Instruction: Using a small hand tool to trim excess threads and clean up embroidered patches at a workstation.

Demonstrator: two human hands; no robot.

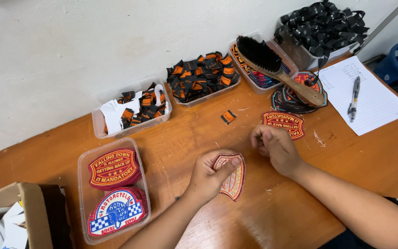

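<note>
Both hands work close together near the middle of the wooden table (180, 138): the left hand (207, 177) is curled around a shield-shaped embroidered patch (232, 177), thumb laid across its face and fingers tucked behind, holding it tilted just above the tabletop, while the right hand (275, 145) is nearly closed, fingertips pinched together just beside the patch's upper edge; whatever it pinches is too small to make out. Short thread scraps (318, 138) lie scattered on the wood around the hands, which suggests trimming or cleaning is under way on this piece. A matching patch (285, 123) lies flat just beyond the right hand, with a stack of patches (295, 99) behind it under the handle of a wooden brush (277, 69). A clear tray (84, 198) at the left holds two neat piles of patches, so a good share looks sorted, though I cannot tell which pile is finished. Trays of folded black-and-orange labels (203, 76) line the wall, and a sheet of paper with a pen (353, 99) sits at the far right. Open wood remains in front of the hands and toward the near edge; the tray and a cardboard box (26, 207) crowd the left.
</note>
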